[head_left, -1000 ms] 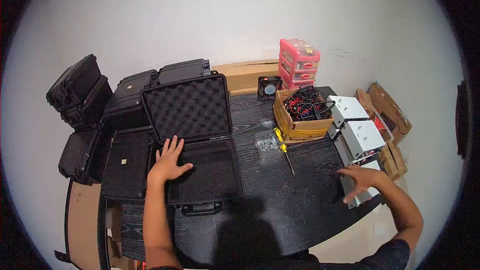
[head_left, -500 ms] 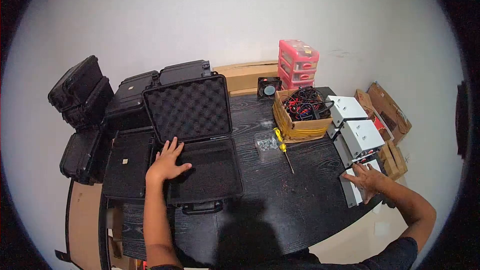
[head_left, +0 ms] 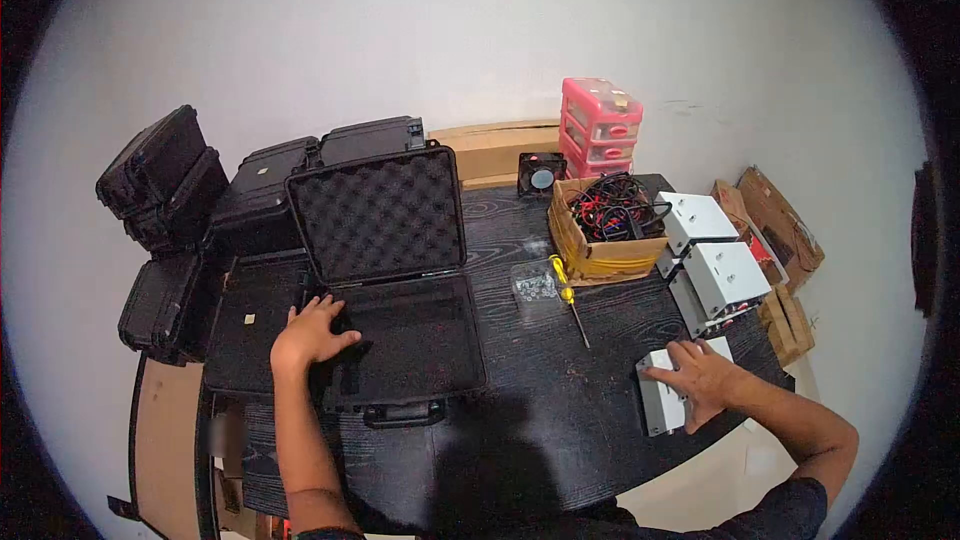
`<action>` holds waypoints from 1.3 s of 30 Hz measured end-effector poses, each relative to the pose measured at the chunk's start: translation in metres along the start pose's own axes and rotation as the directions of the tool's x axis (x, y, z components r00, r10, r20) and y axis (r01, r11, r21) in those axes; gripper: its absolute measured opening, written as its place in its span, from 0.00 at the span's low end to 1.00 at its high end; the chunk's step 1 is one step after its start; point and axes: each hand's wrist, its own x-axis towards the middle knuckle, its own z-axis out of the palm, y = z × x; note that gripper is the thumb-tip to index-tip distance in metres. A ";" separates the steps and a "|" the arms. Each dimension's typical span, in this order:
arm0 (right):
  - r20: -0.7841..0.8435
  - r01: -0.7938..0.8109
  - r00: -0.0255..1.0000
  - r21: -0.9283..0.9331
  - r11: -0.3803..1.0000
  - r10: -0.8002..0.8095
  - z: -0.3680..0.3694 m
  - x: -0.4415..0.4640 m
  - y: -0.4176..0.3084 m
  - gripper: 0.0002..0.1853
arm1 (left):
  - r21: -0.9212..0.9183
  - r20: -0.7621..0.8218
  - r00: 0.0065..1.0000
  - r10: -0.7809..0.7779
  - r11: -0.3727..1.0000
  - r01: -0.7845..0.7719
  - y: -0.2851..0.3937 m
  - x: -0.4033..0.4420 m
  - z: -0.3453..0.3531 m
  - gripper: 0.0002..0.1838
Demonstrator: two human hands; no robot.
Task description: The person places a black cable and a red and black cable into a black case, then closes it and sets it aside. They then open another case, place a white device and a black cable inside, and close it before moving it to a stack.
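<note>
A black hard case (head_left: 400, 340) lies open on the dark table, its raised lid (head_left: 375, 215) lined with egg-crate foam. My left hand (head_left: 312, 332) rests with fingers apart over the left edge of the case's base, holding nothing. On the right, my right hand (head_left: 700, 380) grips a white metal box (head_left: 662, 402) from above, its fingers spread across the top. The box is near the table's front right edge, partly covered by the hand. Two similar white boxes (head_left: 727, 275) stand just behind it, with red parts showing on the nearer one's side.
A yellow screwdriver (head_left: 565, 285) lies beside a clear bag of small parts (head_left: 537, 285). Behind are a carton of tangled cables (head_left: 610, 258), a fan (head_left: 541, 176) and pink drawers (head_left: 600, 130). Closed black cases (head_left: 165, 175) are stacked at left; cardboard (head_left: 785, 230) leans at right.
My right hand has drawn the white box left and toward me, away from the other white boxes. My left hand has shifted slightly left and down along the case edge.
</note>
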 end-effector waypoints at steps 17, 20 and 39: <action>-0.273 0.225 0.936 -0.015 0.974 -0.221 -0.014 0.047 -0.055 0.70 | 0.017 -0.041 0.999 -0.025 1.000 0.026 0.000 0.000 0.003 0.41; -0.325 0.315 0.903 0.059 0.947 -0.280 -0.005 0.049 -0.044 0.72 | 0.014 -0.143 0.990 0.007 1.000 -0.005 -0.002 -0.005 -0.001 0.36; -0.402 0.400 0.851 0.077 0.913 -0.339 -0.067 0.034 -0.037 0.64 | 0.009 -0.078 0.995 0.054 0.999 -0.053 -0.007 0.002 -0.006 0.29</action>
